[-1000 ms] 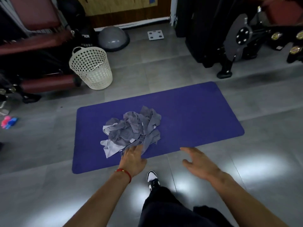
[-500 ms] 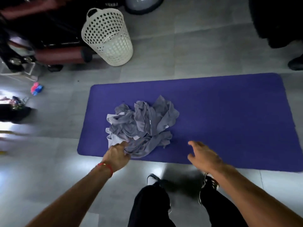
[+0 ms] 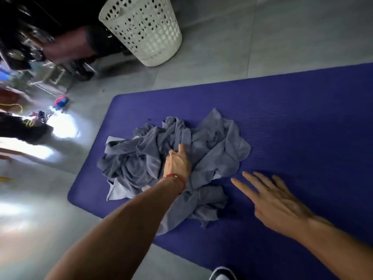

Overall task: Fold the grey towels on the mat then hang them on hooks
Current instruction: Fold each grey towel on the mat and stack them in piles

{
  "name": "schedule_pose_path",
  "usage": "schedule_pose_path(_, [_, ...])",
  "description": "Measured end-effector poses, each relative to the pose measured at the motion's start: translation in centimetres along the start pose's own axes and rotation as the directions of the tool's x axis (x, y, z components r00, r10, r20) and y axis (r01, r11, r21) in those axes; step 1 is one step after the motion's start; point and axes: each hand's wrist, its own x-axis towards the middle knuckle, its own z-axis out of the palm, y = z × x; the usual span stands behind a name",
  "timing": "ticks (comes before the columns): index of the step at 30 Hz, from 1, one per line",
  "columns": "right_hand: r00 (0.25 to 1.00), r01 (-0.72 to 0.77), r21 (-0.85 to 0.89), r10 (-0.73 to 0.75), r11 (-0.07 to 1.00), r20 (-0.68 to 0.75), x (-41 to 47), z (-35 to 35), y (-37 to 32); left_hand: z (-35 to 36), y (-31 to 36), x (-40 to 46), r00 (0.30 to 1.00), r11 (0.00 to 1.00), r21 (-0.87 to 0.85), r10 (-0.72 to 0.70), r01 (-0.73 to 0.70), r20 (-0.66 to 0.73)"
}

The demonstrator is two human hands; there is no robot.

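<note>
A crumpled heap of grey towels is seen on the left half of a purple mat, which is laid on a grey tiled floor. The mat's long axis is seen running from the lower left of the view to the upper right. No single direction is shown by the heap, since the towels are bunched and twisted together; its spread is somewhat longer along a line from the upper right corner flap down to the near edge of the mat. One pale flap is seen sticking out toward the mat's left end.

The left hand is placed on top of the heap near its middle, with a red string worn at the wrist. Its fingers are buried in the folds, and cloth appears to be gathered by them, though the grasp itself is hidden from view. The right hand is held released, its fingers straight and spread, just beside the right edge of the heap and over the bare mat; no cloth is held by it.

A white perforated laundry basket is stood upright on the floor beyond the mat's far left corner. A white shoe toe is seen at the bottom edge.
</note>
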Motion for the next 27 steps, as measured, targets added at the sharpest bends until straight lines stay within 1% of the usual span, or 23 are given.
schedule_pose_path(2, [0.996, 0.057, -0.019, -0.058, 0.998, -0.069, 2.9, 0.5, 2.1, 2.4, 0.7, 2.4, 0.996, 0.99, 0.109, -0.081, 0.086, -0.048])
schedule_pose_path(3, [0.99, 0.088, -0.03, -0.091, 0.996, -0.106, 4.2, 0.5, 2.9, 3.1, 1.0, 3.3, 0.994, 0.974, 0.217, -0.035, 0.057, -0.101])
schedule_pose_path(5, [0.976, 0.133, 0.019, -0.128, 0.991, -0.175, 6.0, -0.3, 4.1, 3.2, 1.9, 4.2, 0.958, 0.892, 0.433, 0.224, -0.129, -0.177])
schedule_pose_path(6, [0.971, 0.128, 0.059, -0.113, 0.99, -0.209, 6.3, -0.8, 4.8, 2.8, 2.6, 4.4, 0.915, 0.859, 0.454, 0.356, -0.239, -0.192])
schedule_pose_path(8, [0.956, 0.106, 0.166, -0.054, 0.98, -0.289, 5.9, -2.5, 5.5, 1.5, 5.1, 4.3, 0.813, 0.83, 0.324, 0.535, -0.454, -0.23])
schedule_pose_path(9, [0.95, 0.087, 0.291, 0.009, 0.953, -0.312, 5.3, -3.3, 5.9, 0.7, 7.2, 3.7, 0.766, 0.804, 0.194, 0.594, -0.562, -0.246])
schedule_pose_path(10, [0.947, 0.069, 0.443, 0.081, 0.894, -0.312, 4.2, -4.3, 6.0, -0.1, 9.6, 2.5, 0.71, 0.746, 0.067, 0.654, -0.663, -0.261])
schedule_pose_path(12, [0.927, 0.137, 0.715, 0.166, 0.685, -0.337, 2.2, -6.0, 6.3, -1.0, 14.6, -1.3, 0.572, 0.56, -0.132, 0.77, -0.818, -0.282])
schedule_pose_path(13, [0.911, 0.204, 0.8, 0.191, 0.564, -0.367, 1.1, -6.9, 6.6, -1.3, 17.0, -2.9, 0.503, 0.456, -0.214, 0.808, -0.864, -0.306])
schedule_pose_path(14, [0.896, 0.261, 0.854, 0.216, 0.451, -0.388, -0.1, -7.6, 7.3, -1.9, 19.2, -4.5, 0.466, 0.375, -0.304, 0.822, -0.876, -0.328])
schedule_pose_path(15, [0.88, 0.288, 0.895, 0.275, 0.341, -0.388, -1.2, -8.2, 8.2, -2.5, 20.8, -5.6, 0.465, 0.326, -0.391, 0.815, -0.861, -0.346])
schedule_pose_path(16, [0.85, 0.286, 0.927, 0.383, 0.243, -0.363, -2.3, -8.7, 9.5, -2.8, 21.7, -5.6, 0.487, 0.308, -0.458, 0.801, -0.834, -0.347])
schedule_pose_path(17, [0.791, 0.286, 0.944, 0.516, 0.162, -0.328, -3.5, -9.0, 11.4, -2.6, 22.0, -4.8, 0.495, 0.305, -0.476, 0.796, -0.825, -0.349])
schedule_pose_path(18, [0.684, 0.269, 0.95, 0.662, 0.159, -0.304, -4.9, -9.1, 13.6, -1.9, 21.6, -3.4, 0.496, 0.332, -0.436, 0.796, -0.837, -0.347])
schedule_pose_path(19, [0.516, 0.177, 0.944, 0.79, 0.279, -0.33, -6.5, -8.9, 16.2, -0.7, 20.8, -1.8, 0.501, 0.392, -0.346, 0.801, -0.853, -0.327])
schedule_pose_path(20, [0.35, -0.021, 0.885, 0.832, 0.465, -0.429, -8.1, -8.6, 18.4, 0.7, 19.6, -0.4, 0.532, 0.488, -0.216, 0.802, -0.846, -0.27])
schedule_pose_path(21, [0.274, -0.247, 0.743, 0.78, 0.622, -0.562, -9.6, -8.1, 20.1, 2.0, 18.1, 0.6, 0.592, 0.592, -0.06, 0.785, -0.803, -0.183])
schedule_pose_path(22, [0.332, -0.412, 0.537, 0.67, 0.736, -0.663, -10.8, -7.3, 21.1, 3.4, 16.5, 1.2, 0.668, 0.676, 0.117, 0.737, -0.728, -0.101])
schedule_pose_path(23, [0.502, -0.51, 0.301, 0.563, 0.806, -0.657, -11.4, -6.2, 21.7, 4.6, 14.8, 1.6, 0.732, 0.713, 0.274, 0.68, -0.645, -0.047])
schedule_pose_path(24, [0.697, -0.547, 0.072, 0.501, 0.834, -0.513, -11.6, -4.9, 21.5, 5.6, 13.1, 1.8, 0.786, 0.726, 0.383, 0.619, -0.571, 0.0])
schedule_pose_path(25, [0.826, -0.537, -0.094, 0.5, 0.838, -0.26, -11.4, -3.2, 20.8, 6.2, 11.5, 2.0, 0.832, 0.731, 0.453, 0.552, -0.51, 0.046])
schedule_pose_path(26, [0.847, -0.527, -0.163, 0.531, 0.834, -0.022, -10.9, -1.4, 20.1, 6.8, 10.3, 2.6, 0.876, 0.745, 0.486, 0.472, -0.458, 0.101])
schedule_pose_path(27, [0.83, -0.525, -0.178, 0.547, 0.832, 0.109, -10.1, 0.0, 19.4, 7.1, 9.3, 3.1, 0.909, 0.777, 0.477, 0.386, -0.411, 0.155])
